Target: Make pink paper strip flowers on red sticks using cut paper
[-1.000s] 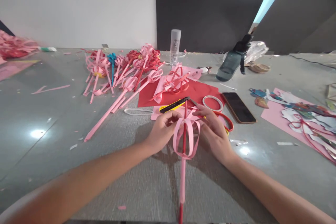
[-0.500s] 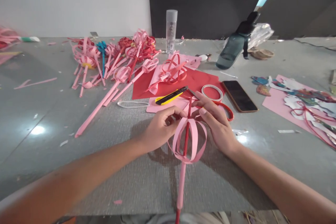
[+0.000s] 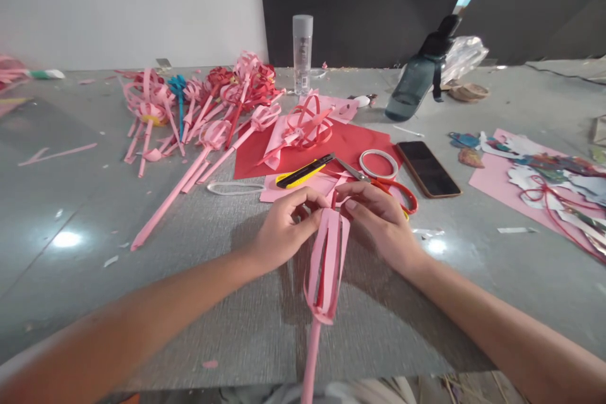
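I have both hands on the pink paper wand with its cage of looped strips (image 3: 326, 265), held just above the grey speckled tabletop (image 3: 199, 303) in front of me, its rolled pink stem running down toward the near edge. My left hand (image 3: 284, 233) has thumb and forefinger pinched together on the top of the strips, and my right hand (image 3: 383, 218) pinches the same top end from the other side, so both are clamped on the wand where the loops gather around the thin red core

I judge it featherlight and fragile: thin card strips that would crease or spring apart under any squeeze, so the sound places to hold are the gathered top and the rolled stem, which looks the stiffest part, never the bowed loops themselves. The paper looks matte and dry, unlikely to slip

Just beyond my fingers lie a yellow and black utility knife (image 3: 303, 172), red-handled scissors (image 3: 392, 189), and a white ring of tape (image 3: 377, 164), all on or beside a flat red paper sheet (image 3: 360, 142) with a red looped paper ball (image 3: 308, 123) on it. A black glossy smartphone (image 3: 427, 169) lies to the right, a heap of finished pink and red paper wands (image 3: 203, 107) to the left, a clear plastic bottle (image 3: 302, 53) stands farther back, and a dark teal water bottle (image 3: 416, 79) leans near it
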`<action>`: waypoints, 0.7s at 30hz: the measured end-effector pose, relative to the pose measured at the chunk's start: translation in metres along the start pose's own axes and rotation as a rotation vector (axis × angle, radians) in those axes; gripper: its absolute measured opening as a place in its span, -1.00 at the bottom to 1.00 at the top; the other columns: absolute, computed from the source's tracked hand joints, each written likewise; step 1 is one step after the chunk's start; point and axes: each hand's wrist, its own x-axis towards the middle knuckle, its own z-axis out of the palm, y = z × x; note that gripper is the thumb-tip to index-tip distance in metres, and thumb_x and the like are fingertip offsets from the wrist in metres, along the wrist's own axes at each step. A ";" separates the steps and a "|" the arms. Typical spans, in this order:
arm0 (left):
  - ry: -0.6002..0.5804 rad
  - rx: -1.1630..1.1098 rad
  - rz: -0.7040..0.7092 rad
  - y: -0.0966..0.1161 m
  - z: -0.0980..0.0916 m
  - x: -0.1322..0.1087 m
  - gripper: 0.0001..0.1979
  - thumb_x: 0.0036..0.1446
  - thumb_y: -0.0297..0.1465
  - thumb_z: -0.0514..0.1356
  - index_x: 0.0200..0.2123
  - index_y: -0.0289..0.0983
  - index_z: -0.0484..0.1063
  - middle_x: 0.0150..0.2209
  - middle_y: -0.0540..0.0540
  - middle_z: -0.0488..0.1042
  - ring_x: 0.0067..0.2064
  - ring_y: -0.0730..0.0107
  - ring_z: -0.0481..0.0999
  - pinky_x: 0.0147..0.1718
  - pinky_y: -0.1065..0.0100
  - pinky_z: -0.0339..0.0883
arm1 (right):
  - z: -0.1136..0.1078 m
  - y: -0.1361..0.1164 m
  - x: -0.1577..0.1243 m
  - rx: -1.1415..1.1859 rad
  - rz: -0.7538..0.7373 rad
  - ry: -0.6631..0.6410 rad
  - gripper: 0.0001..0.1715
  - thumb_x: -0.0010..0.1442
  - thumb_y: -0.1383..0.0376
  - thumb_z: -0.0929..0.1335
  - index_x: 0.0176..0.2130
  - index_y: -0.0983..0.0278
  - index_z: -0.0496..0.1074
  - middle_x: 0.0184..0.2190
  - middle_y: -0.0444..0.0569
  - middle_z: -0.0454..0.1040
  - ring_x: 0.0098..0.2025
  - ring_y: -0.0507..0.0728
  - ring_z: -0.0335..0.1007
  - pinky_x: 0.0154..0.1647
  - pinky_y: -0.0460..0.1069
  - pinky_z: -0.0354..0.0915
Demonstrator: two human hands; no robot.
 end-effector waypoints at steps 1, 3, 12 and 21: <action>0.002 0.004 0.000 0.000 0.000 0.000 -0.88 0.28 -0.31 0.29 -0.23 -0.24 0.50 -0.26 -0.05 0.54 -0.28 0.39 0.47 -0.27 0.37 0.32 | 0.001 0.000 0.000 0.007 -0.001 -0.003 -0.77 0.28 0.18 0.43 -0.08 0.19 0.54 -0.22 -0.06 0.54 -0.24 0.05 0.49 -0.23 -0.02 0.49; 0.005 0.013 0.007 -0.001 0.000 0.000 -0.89 0.29 -0.32 0.28 -0.22 -0.24 0.50 -0.25 -0.05 0.54 -0.27 0.38 0.47 -0.26 0.37 0.32 | 0.001 0.000 0.000 0.029 -0.001 -0.010 -0.77 0.27 0.18 0.44 -0.08 0.20 0.54 -0.24 -0.06 0.55 -0.23 0.06 0.49 -0.23 -0.02 0.50; 0.019 0.047 0.018 -0.001 -0.001 0.000 -0.86 0.30 -0.30 0.28 -0.15 -0.23 0.56 -0.21 -0.06 0.57 -0.24 0.38 0.49 -0.25 0.37 0.31 | 0.000 0.000 0.000 0.128 0.036 -0.058 -0.73 0.21 0.18 0.49 -0.11 0.21 0.50 -0.33 -0.12 0.51 -0.28 0.02 0.47 -0.27 -0.06 0.47; -0.012 -0.035 -0.069 -0.004 -0.003 0.006 -0.74 0.27 -0.17 0.32 -0.13 -0.23 0.58 -0.18 -0.10 0.61 -0.19 0.33 0.54 -0.24 0.37 0.34 | -0.001 -0.002 -0.001 0.216 0.060 -0.093 -0.74 0.20 0.18 0.51 -0.16 0.20 0.46 -0.33 -0.13 0.50 -0.31 -0.01 0.42 -0.30 -0.08 0.41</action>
